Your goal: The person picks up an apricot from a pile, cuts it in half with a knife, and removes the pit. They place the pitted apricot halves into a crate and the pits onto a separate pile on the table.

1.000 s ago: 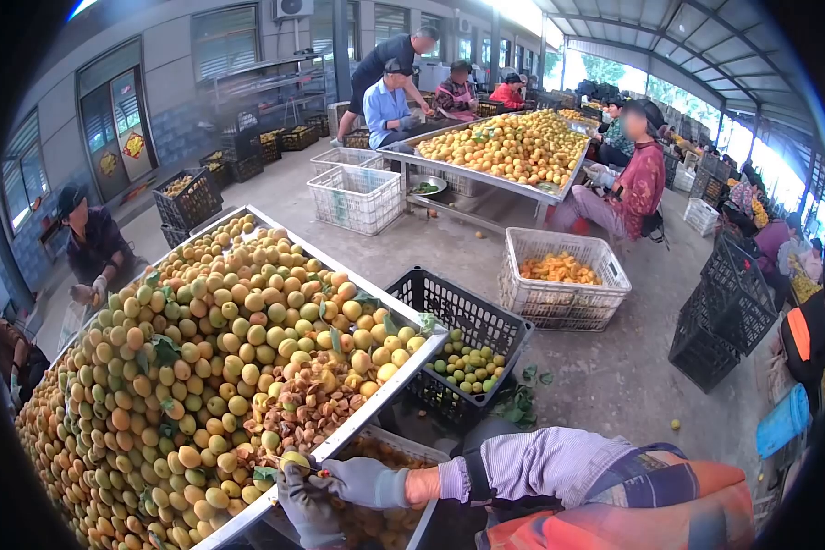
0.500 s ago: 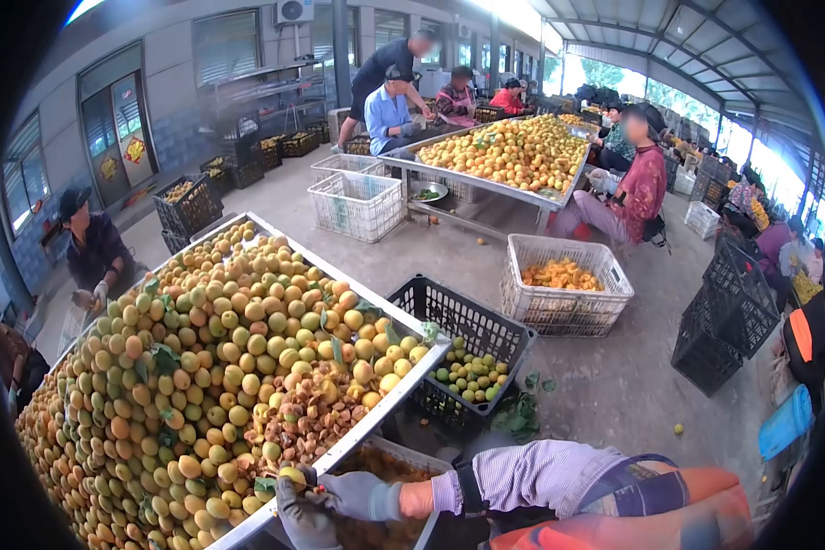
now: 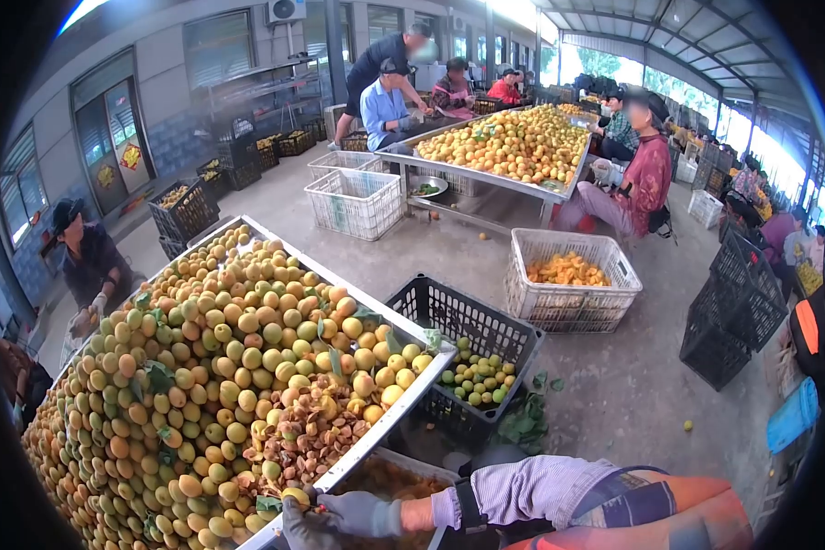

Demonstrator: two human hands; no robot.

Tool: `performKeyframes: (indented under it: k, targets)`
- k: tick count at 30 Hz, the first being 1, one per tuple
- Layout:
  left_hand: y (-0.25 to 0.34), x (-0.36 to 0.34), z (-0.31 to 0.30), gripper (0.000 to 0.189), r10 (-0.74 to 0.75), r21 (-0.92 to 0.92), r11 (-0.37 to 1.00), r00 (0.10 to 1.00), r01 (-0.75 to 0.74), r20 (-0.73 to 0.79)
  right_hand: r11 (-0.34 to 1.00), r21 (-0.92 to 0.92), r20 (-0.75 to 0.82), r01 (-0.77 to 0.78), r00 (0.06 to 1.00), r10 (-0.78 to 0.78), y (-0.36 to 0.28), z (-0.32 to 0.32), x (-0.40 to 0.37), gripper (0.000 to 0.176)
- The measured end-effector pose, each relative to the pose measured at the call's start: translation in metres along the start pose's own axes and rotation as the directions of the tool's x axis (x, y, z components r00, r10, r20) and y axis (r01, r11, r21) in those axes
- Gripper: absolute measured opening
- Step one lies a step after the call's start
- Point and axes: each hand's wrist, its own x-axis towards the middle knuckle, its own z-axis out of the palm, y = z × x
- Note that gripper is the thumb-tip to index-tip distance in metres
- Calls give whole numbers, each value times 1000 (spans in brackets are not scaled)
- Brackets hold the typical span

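At the near edge of the metal-rimmed table (image 3: 392, 417), my two grey-gloved hands are close together around a yellow apricot (image 3: 296, 497). My left hand (image 3: 307, 532) is closed on the fruit and partly cut off by the bottom of the view. My right hand (image 3: 362, 514), reaching in from the right in a striped sleeve, is closed beside it. A small red spot shows at its fingertips, but what it grips is hidden. Piled apricots (image 3: 202, 367) cover the table, with brown apricot stones (image 3: 307, 437) heaped near my hands.
Below the table edge stands a crate (image 3: 435, 471) of orange pieces, partly hidden by my arm. A black crate (image 3: 472, 321) holds greenish fruit. Beyond it is a white crate (image 3: 573, 312) of apricot halves. People sit around another fruit table (image 3: 481, 190). Black crates (image 3: 729, 316) stack at right.
The view has shifted slightly. My hands stay together on the apricot at the table edge, with the left hand now lower in the frame and the fruit less exposed.
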Motion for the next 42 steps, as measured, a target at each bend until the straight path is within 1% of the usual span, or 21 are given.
performKeyframes:
  k: [2,5,6,8,9,11,15,17,20,21,22,24,25,26,28,29,30,32,34,38,42]
  targets:
    - [10,-10,22,44,126,147,982,991,-117,-50,979,195,-14,60,998,-58,10,8,3,26]
    - [22,-26,60,41,186,180,970,974,-162,-128,890,454,-4,45,999,-48,16,17,7,29]
    - [22,-25,64,41,184,185,970,975,-159,-128,888,458,-8,45,999,-46,12,11,7,29]
    - [21,-26,68,39,238,181,962,955,-206,-179,729,681,166,-74,985,-56,-2,-4,5,35]
    - [24,-31,78,39,237,184,962,955,-203,-180,726,684,166,-74,985,-55,-6,-8,3,35]
    - [31,-43,96,36,156,153,980,970,-128,-187,554,802,290,-223,957,-34,-13,-14,0,41]
    - [27,-35,74,35,54,52,998,988,-47,-142,610,686,461,-397,886,58,-20,-28,-2,41]
    - [34,-48,97,35,240,132,966,964,-224,-118,873,487,75,41,993,-88,0,-3,4,42]
    - [32,-23,53,35,387,151,918,909,-366,-153,929,360,170,-84,985,23,-30,-47,-8,38]
    - [25,-4,14,32,460,126,886,878,-446,-129,907,371,-104,197,980,-171,-9,-27,0,38]
    - [27,-4,17,32,463,127,885,877,-448,-129,796,584,-128,159,986,-103,-9,-24,2,28]
    - [29,-3,24,40,651,501,659,759,-562,-6,577,792,131,-199,979,158,-30,-59,3,24]
    - [23,-2,22,40,644,496,647,763,-579,51,481,825,186,-298,946,266,-32,-67,7,25]
    - [24,-14,40,40,644,497,647,763,-578,49,480,824,189,-300,945,266,-30,-62,10,25]
    - [33,-41,91,35,567,464,705,819,-536,83,716,698,-89,-31,988,130,-23,-51,19,33]
    - [24,-35,78,39,517,553,709,856,-437,15,856,506,-61,-111,984,164,-36,-63,12,44]
    - [23,-37,80,41,509,684,627,860,-372,1,854,507,-60,-115,984,168,-42,-65,11,44]
    - [15,-34,76,41,520,685,620,854,-382,6,816,521,40,-251,962,270,-46,-66,9,52]
    - [9,-27,62,40,509,691,618,861,-374,11,865,468,-35,-181,974,223,-30,-50,15,53]
    - [2,-19,49,38,496,584,689,867,-428,50,808,561,-37,-178,970,240,-24,-45,18,53]
    - [2,-20,48,38,502,608,660,861,-442,81,750,647,-77,-134,968,239,-17,-34,21,54]
